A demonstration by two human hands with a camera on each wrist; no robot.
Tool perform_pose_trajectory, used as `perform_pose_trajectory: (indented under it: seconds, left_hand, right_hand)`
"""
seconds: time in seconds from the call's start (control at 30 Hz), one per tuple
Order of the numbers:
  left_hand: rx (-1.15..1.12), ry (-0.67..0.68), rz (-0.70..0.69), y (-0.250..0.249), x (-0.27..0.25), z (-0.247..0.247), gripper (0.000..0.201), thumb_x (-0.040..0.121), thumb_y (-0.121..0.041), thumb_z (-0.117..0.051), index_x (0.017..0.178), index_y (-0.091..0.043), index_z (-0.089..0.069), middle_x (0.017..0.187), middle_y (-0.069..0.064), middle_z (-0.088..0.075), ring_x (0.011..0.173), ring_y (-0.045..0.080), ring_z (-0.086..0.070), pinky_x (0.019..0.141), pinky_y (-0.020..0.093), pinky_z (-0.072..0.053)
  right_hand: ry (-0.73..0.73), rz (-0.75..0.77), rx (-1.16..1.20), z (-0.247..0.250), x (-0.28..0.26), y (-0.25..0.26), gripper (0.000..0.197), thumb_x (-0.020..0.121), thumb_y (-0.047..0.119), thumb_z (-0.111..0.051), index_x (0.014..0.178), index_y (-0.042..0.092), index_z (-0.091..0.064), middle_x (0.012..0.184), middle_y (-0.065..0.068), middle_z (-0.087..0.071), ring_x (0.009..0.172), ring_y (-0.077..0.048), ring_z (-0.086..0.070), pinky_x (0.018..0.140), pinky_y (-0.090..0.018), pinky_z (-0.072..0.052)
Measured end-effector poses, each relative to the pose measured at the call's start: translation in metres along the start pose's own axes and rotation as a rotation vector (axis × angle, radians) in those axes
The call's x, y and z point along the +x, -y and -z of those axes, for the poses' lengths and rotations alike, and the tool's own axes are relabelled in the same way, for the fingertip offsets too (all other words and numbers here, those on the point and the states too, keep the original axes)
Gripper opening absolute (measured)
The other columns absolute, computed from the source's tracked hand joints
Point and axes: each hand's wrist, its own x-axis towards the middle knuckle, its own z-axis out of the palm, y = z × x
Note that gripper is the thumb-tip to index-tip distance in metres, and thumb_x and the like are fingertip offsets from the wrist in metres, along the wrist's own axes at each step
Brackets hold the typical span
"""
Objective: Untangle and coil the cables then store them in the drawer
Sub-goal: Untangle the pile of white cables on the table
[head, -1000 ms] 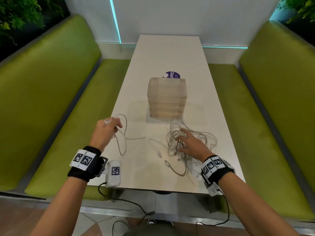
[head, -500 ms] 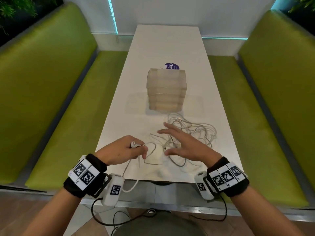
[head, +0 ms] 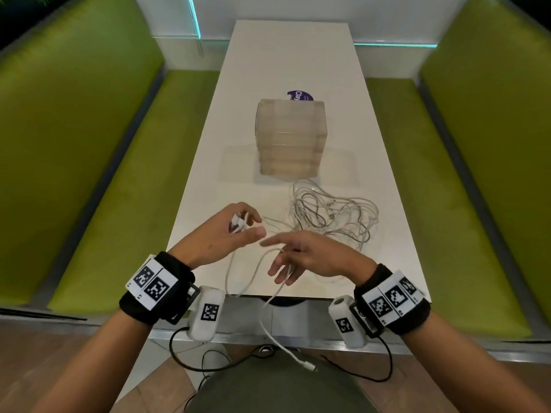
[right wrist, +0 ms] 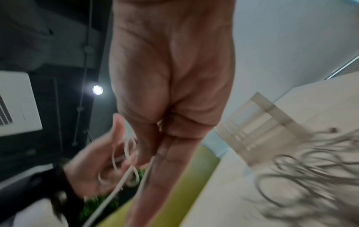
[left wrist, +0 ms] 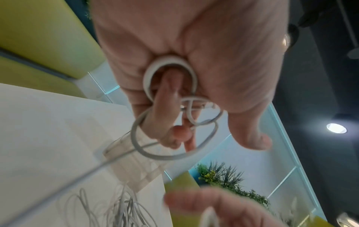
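My left hand (head: 247, 225) is raised above the near part of the white table (head: 286, 55) and holds small loops of a white cable (left wrist: 170, 92), wound around its curled fingers. The same cable (head: 253, 275) runs down across the straight fingers of my right hand (head: 280, 263). It drops over the table edge, and its connector (head: 310, 366) hangs over my lap. A tangle of white cables (head: 331, 213) lies just beyond my right hand. Behind the tangle stands the translucent drawer unit (head: 290, 138), all drawers pushed in.
Green benches (head: 89, 174) flank the narrow table on both sides, with a white wall at its far end. A purple sticker (head: 299, 95) shows behind the drawer unit. Black wrist-camera leads (head: 208, 365) hang below the near edge.
My left hand pulled one cable back toward the near edge and now holds loops of it. My right hand left the tangle and moved to that cable, whose free end now hangs off the table.
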Motion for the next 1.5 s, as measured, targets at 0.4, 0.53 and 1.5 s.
perform_pose_trajectory:
  seconds: [0.4, 0.53, 1.5]
  left_hand:
    - [-0.331, -0.067, 0.105, 0.018, 0.005, -0.019, 0.032, 0.101, -0.031, -0.038, 0.108, -0.014, -0.064, 0.095, 0.0, -0.052, 0.058, 0.007, -0.041, 0.045, 0.019, -0.028]
    - [-0.322, -0.022, 0.151, 0.023, 0.006, -0.038, 0.031, 0.099, -0.037, -0.041, 0.113, -0.023, -0.065, 0.1, 0.003, -0.054, 0.062, 0.006, -0.044, 0.046, 0.017, -0.03]
    - [-0.559, -0.32, 0.153, 0.026, 0.014, -0.03, 0.021, 0.103, -0.024, -0.035, 0.095, -0.013, -0.051, 0.066, -0.003, -0.04, 0.056, 0.012, -0.032, 0.053, 0.024, -0.029]
  right_hand:
    - [0.099, -0.211, -0.612, -0.021, 0.001, -0.076, 0.053, 0.087, 0.022, -0.066, 0.136, 0.013, -0.048, 0.131, -0.008, -0.055, 0.117, -0.021, -0.053, 0.098, -0.033, -0.044]
    - [-0.261, -0.053, -0.326, -0.012, -0.002, -0.053, 0.076, 0.086, 0.025, -0.068, 0.148, 0.026, -0.025, 0.142, -0.001, -0.042, 0.121, -0.015, -0.05, 0.097, -0.029, -0.046]
    - [-0.501, -0.284, -0.696, -0.011, 0.015, -0.105, 0.022, 0.091, 0.013, -0.053, 0.112, 0.012, -0.059, 0.119, -0.006, -0.055, 0.099, -0.025, -0.058, 0.078, -0.033, -0.045]
